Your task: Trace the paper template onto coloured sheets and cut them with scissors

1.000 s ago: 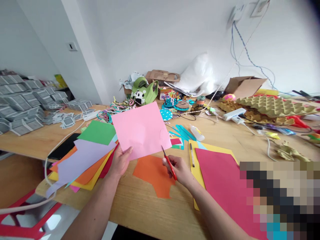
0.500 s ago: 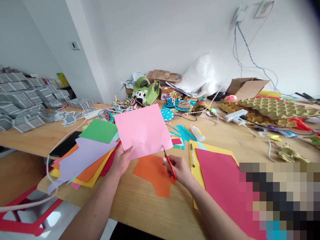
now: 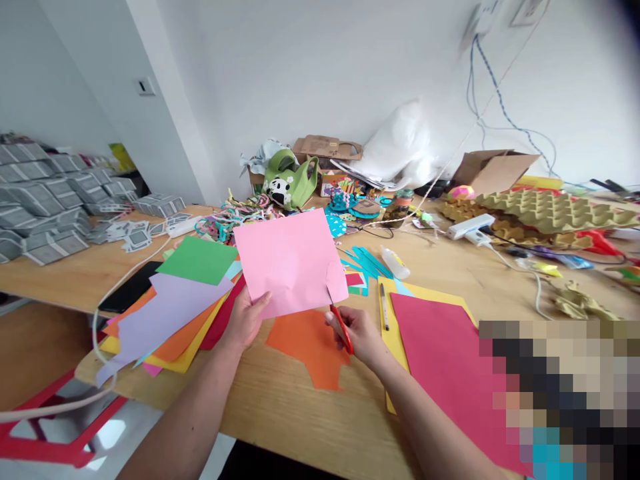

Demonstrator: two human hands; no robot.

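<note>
My left hand [image 3: 247,316] pinches the lower left corner of a pink sheet of paper [image 3: 290,260], thumb in front, holding it raised over the table. In my right hand [image 3: 361,337] are red-handled scissors [image 3: 343,328]. Their blades point up and meet the sheet near its lower right corner. A faint curved outline shows on the paper just above the blade tips. Below the sheet, an orange piece of paper [image 3: 311,350] with cut edges lies on the wood.
Stacked coloured papers [image 3: 175,317] and a black phone [image 3: 131,287] lie left. A red sheet [image 3: 445,373], yellow paper and a pen [image 3: 384,307] are right. Behind are a glue bottle [image 3: 396,263], blue strips [image 3: 369,261], a green bag [image 3: 291,180] and egg trays [image 3: 555,212].
The pink sheet has shifted slightly right and turned a little. The scissors' tips now sit a bit higher on it, near the curved outline. Both hands keep their holds.
</note>
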